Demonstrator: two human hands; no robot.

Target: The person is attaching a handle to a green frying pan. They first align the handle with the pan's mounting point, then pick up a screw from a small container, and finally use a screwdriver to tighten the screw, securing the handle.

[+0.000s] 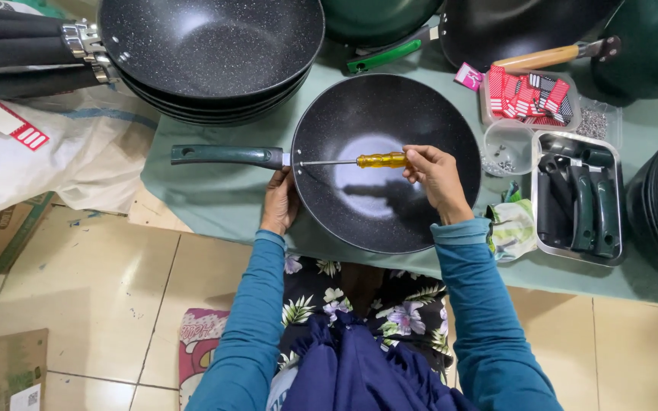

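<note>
A black speckled wok [390, 122] with a dark green handle [226, 155] lies on the green-covered table [215, 194]. My left hand [280, 202] grips the wok's rim just below where the handle joins. My right hand [434, 173] holds a screwdriver [359, 160] by its amber grip. The metal shaft lies across the wok's inside, its tip at the handle joint on the left wall.
A stack of black woks [211, 53] stands at the back left. A metal tray [542, 251] of dark handles sits to the right, beside a small clear cup [509, 144] of screws and a box of red tags [531, 95]. More pans line the back and right edges.
</note>
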